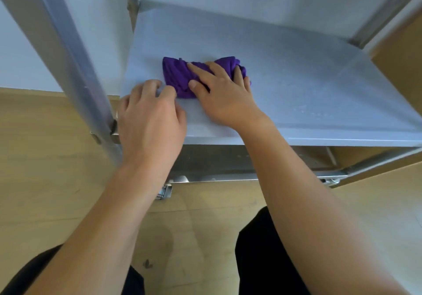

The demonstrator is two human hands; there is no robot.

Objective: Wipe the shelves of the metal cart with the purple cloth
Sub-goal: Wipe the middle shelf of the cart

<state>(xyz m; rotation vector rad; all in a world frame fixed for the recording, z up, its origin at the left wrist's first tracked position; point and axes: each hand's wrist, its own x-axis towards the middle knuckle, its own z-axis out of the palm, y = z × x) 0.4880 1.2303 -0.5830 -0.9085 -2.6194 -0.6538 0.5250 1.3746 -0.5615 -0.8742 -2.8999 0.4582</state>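
While the wooden floor (45,180) fills the lower part of the view, the metal cart (228,162) is seen from above and close up, its grey uprights rising at the left and at the far corners. A flat grey shelf (308,84) is spread across the middle of the cart, and a lower rail with a caster (164,192) is glimpsed beneath its front edge. Two bare forearms are stretched forward over dark-clothed knees toward this shelf. The right hand (226,98) is laid palm down on the shelf with its fingers spread, and the bunched cloth is pressed flat under them; its grip is thus a loose, open-fingered hold on the cloth rather than a clench. The left hand (150,121) is placed at the front left corner of the shelf, just beside the near upright (75,66), with its fingers curled and its fingertips near the cloth's left edge; whether anything is pinched in that grip cannot be told. The purple cloth (175,75) lies crumpled on the left half of the shelf, between the two hands, partly covered by the right one
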